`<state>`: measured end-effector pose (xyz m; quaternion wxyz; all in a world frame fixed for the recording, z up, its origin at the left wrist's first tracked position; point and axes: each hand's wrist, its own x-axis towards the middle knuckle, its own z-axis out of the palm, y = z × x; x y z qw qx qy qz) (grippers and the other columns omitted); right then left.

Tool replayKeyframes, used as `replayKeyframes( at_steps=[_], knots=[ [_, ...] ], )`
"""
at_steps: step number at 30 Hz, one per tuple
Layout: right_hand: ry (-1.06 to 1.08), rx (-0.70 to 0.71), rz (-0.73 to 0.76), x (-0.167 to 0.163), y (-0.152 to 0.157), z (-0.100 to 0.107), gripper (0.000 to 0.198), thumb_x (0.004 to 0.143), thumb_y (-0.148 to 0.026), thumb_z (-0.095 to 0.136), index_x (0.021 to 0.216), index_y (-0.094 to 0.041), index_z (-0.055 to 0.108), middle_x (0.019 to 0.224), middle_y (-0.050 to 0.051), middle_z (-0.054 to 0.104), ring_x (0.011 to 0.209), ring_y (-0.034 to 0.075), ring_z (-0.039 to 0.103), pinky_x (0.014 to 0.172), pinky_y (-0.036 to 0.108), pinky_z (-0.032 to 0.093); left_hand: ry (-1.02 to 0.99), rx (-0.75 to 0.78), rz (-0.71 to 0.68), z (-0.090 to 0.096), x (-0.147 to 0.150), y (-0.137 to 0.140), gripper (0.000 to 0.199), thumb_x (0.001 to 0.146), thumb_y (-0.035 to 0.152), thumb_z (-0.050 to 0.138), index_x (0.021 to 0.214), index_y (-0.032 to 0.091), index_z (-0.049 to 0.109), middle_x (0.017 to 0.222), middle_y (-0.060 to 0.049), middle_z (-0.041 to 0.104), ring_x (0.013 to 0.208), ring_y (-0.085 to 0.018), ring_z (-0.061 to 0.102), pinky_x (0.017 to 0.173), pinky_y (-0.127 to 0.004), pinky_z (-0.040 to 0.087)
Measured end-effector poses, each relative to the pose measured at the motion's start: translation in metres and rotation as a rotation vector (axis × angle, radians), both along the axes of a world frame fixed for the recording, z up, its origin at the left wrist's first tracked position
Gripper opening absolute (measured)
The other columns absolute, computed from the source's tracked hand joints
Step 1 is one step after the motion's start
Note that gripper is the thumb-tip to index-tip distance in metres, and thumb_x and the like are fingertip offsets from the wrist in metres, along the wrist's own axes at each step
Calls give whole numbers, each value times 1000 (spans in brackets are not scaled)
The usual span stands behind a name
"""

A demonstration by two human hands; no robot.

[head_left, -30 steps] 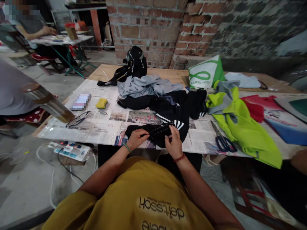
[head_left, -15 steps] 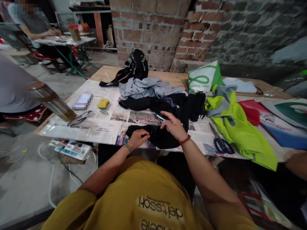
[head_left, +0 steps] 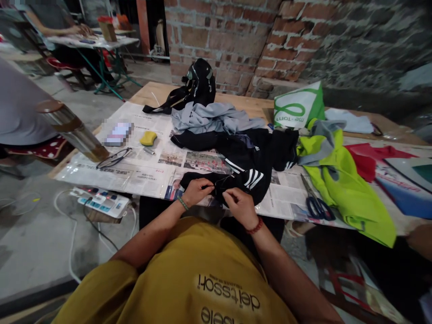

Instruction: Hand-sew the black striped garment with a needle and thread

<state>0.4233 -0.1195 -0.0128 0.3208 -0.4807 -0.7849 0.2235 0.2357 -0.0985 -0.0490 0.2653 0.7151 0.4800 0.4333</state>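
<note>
A black garment (head_left: 263, 153) with white stripes on its sleeve lies at the table's front edge, partly bunched up. My left hand (head_left: 197, 192) pinches the cloth between thumb and fingertips. Just to its right, my right hand (head_left: 240, 208) is closed in a pinch over the same garment; what sits in its fingertips is too small to make out. A thin, thread-like loop (head_left: 222, 180) shows faintly over the black cloth between the two hands. Blue-handled scissors (head_left: 319, 204) rest to the right of the garment.
Newspaper (head_left: 135, 173) covers the table. On the left are a tumbler (head_left: 72, 130), glasses (head_left: 114, 158), phone (head_left: 118, 134) and yellow sponge-like block (head_left: 148, 138). Behind lie grey cloth (head_left: 212, 118) and a black bag (head_left: 202, 83); rightward, a neon-yellow garment (head_left: 351, 184). A power strip (head_left: 101, 202) hangs low left.
My right hand has come down from a raised, spread-finger pose to a closed pinch beside my left hand. The striped sleeve is now more exposed. My left hand keeps its pinch. The view has tilted slightly.
</note>
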Motion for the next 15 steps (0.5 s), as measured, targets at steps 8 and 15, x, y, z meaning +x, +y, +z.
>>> replayKeyframes(
  at_steps=[8,15],
  knots=[
    [-171,238,1,-18,8,-29,26,84,-24,50,108,-19,57,94,8,62,80,18,60,66,28,49,-22,-63,-12,0,-2,0,10,78,17,58,79,14,68,78,-3,68,73,-13,61,70,-22,47],
    [65,237,-2,-23,21,-42,13,84,-23,52,90,-18,62,78,4,62,66,13,57,62,24,47,-34,-67,-16,-5,-2,3,11,79,20,58,80,14,68,81,-4,68,75,-13,62,73,-23,47]
  ],
)
